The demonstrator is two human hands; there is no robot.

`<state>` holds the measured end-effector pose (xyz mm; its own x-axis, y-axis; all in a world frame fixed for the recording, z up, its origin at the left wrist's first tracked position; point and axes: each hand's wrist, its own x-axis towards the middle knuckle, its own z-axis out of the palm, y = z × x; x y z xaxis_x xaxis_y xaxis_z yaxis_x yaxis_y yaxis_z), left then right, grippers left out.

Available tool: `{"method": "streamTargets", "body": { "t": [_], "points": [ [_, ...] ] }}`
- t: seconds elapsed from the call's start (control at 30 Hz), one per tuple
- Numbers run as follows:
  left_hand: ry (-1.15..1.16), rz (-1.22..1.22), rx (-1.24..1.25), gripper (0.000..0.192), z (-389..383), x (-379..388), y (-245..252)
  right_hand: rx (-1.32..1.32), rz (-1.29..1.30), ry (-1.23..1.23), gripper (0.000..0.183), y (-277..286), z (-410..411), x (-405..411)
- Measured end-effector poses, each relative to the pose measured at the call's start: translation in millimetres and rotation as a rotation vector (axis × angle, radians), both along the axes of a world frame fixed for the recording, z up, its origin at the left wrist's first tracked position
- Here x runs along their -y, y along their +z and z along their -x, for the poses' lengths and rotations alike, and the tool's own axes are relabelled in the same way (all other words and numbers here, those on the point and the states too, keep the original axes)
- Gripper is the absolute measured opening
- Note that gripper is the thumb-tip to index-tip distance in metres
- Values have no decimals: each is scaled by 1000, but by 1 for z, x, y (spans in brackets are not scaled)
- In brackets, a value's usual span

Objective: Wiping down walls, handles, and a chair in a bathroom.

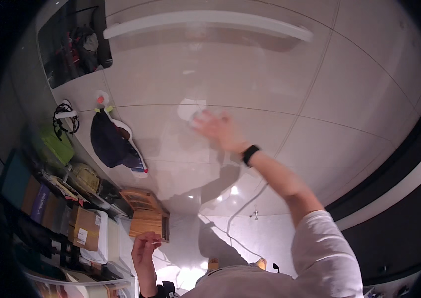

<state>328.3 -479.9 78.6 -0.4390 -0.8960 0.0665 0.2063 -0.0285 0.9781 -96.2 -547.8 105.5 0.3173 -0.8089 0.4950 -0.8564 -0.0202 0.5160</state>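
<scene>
My right hand is stretched out against a beige tiled wall, blurred by motion, a black band on its wrist. Its fingertips meet the lower edge of a flat white patch, perhaps a cloth or paper; whether they grip it I cannot tell. Low at my left side, my left hand hangs with bent fingers. A small pale spot shows between its thumb and fingers, too small to identify. Beyond it stands a small wooden chair.
A white bar crosses the upper wall. A dark blue cap hangs below a hook. Shelves with a cardboard box and a purple box line the left. A grey cable trails to the floor near a small tap.
</scene>
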Motion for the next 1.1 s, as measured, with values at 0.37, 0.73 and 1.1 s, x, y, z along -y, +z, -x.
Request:
{"method": "streamTargets", "body": {
  "t": [0.37, 0.73, 1.1],
  "points": [
    [48, -81, 13, 18, -18, 32, -22, 735, 1471, -711, 65, 180, 141, -94],
    [-139, -98, -65, 21, 27, 53, -25, 523, 1031, -426, 69, 174, -28, 31],
    [-417, -114, 40, 21, -8, 158, -9, 314, 834, -334, 69, 180, -91, 143]
  ]
}}
